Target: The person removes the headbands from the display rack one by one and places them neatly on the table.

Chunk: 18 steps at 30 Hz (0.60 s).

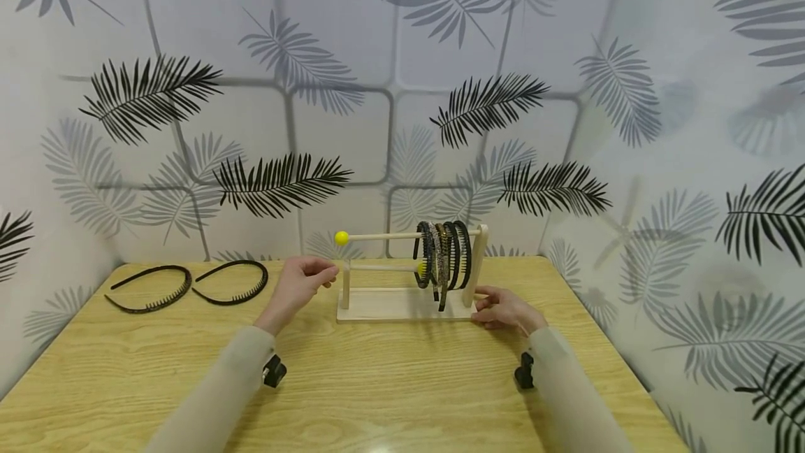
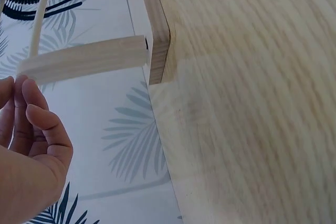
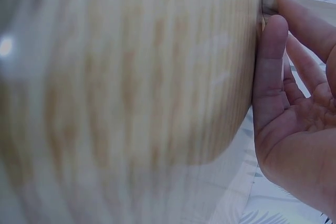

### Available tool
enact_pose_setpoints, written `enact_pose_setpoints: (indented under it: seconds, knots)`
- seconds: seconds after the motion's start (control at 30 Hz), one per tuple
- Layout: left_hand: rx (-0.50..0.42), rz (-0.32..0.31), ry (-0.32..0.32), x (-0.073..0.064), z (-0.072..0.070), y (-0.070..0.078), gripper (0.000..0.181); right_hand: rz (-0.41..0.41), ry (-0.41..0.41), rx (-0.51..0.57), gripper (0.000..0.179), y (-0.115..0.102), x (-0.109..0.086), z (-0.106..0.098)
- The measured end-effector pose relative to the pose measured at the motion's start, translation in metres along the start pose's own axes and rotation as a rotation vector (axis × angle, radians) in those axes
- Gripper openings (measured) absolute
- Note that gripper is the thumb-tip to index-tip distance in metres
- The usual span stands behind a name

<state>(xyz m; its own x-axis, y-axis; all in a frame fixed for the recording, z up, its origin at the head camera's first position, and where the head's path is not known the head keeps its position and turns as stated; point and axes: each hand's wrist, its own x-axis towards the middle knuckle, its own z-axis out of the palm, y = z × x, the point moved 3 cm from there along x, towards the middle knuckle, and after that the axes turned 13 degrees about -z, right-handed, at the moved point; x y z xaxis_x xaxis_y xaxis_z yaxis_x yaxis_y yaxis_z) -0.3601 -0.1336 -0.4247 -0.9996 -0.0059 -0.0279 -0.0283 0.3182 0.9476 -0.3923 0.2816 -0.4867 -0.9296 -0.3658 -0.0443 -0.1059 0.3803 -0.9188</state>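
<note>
Between a loosely bent left hand (image 1: 303, 280) and relaxed right hand (image 1: 505, 310), the rack (image 1: 383, 268) looks light, stiff; best held by its base (image 1: 386, 305).

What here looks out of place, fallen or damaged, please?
Only two black headbands might seem out of place: they lie on the table, left of the wooden rack, while the others hang on its upper rod. I see no damage.

The long sleeves (image 1: 210, 386) are pale beige; the wrist cameras (image 1: 274, 371) are small, black.
</note>
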Motion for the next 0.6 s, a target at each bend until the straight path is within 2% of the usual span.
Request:
enact_pose_setpoints:
  seconds: [0.3, 0.43, 0.6]
  knots:
    - [-0.051, 0.056, -0.032, -0.005, 0.014, 0.006, 0.022, 0.020, -0.002, -0.015, 0.074, 0.001, -0.002, 0.001]
    - [-0.089, 0.055, -0.054, -0.006, 0.020, 0.009, 0.020, 0.017, -0.002, -0.023, 0.073, 0.000, -0.001, 0.000]
    - [-0.093, 0.039, -0.062, -0.006, 0.028, 0.013, 0.019, 0.013, 0.002, -0.011, 0.074, 0.000, -0.001, 0.000]
